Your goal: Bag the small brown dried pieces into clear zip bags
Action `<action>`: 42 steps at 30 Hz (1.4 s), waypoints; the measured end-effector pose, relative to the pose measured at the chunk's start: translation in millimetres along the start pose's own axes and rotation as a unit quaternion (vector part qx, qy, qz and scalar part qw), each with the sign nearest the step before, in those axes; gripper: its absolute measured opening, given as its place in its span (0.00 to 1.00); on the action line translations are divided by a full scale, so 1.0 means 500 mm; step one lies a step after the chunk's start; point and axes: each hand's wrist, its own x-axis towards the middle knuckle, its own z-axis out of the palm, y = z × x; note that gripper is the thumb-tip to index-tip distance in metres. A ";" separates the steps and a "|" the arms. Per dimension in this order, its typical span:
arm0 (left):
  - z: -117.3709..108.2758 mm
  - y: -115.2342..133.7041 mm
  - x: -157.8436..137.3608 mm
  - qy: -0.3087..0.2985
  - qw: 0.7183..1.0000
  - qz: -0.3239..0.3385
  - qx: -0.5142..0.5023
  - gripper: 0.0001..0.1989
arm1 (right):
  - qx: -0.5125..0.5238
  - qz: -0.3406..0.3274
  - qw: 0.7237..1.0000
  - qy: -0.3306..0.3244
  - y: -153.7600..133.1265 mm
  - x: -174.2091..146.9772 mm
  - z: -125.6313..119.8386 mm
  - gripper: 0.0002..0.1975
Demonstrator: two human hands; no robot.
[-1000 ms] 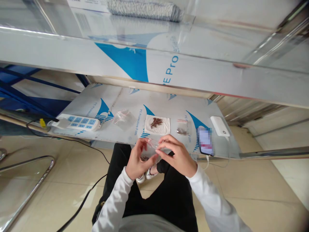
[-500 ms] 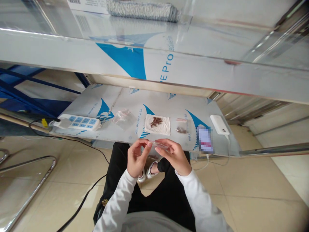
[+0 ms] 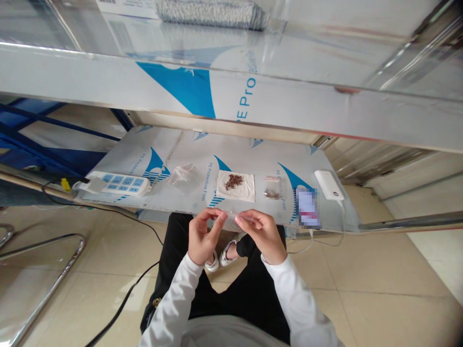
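Between my hands, just in front of the shelf edge, is a small clear plastic bag (image 3: 232, 215). My left hand (image 3: 204, 236) pinches one end of it between thumb and fingers. The other end is pinched by my right hand (image 3: 263, 235). On the shelf beyond them lies a white cloth or paper square (image 3: 246, 192) with a heap of small brown pieces (image 3: 234, 181) on it. Right of that rests a small clear bag with dark brown contents (image 3: 272, 193). Several clear plastic bags (image 3: 183, 174) lie in a loose pile to the left.
A white power strip (image 3: 125, 183) sits at the shelf's left end. A phone (image 3: 307, 208) and a white power bank (image 3: 329, 185) with a cable lie at the right. An upper shelf (image 3: 289, 103) spans above, carrying a grey fluffy pad (image 3: 211, 14).
My hands have drawn slightly apart, and the bag between them looks flatter and more stretched. Its hanging lower part no longer shows below my fingers.
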 end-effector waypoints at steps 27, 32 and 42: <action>-0.018 -0.001 0.012 -0.065 0.996 -0.031 0.054 0.08 | 0.011 0.007 1.000 -0.001 0.013 -0.005 -0.010 0.10; -0.015 -0.004 0.008 -0.057 0.997 -0.029 0.052 0.09 | -0.013 0.002 1.000 0.024 0.018 -0.010 -0.012 0.10; -0.016 0.002 0.014 -0.108 0.993 -0.044 0.037 0.09 | -0.030 -0.002 0.999 0.015 0.013 -0.007 -0.019 0.11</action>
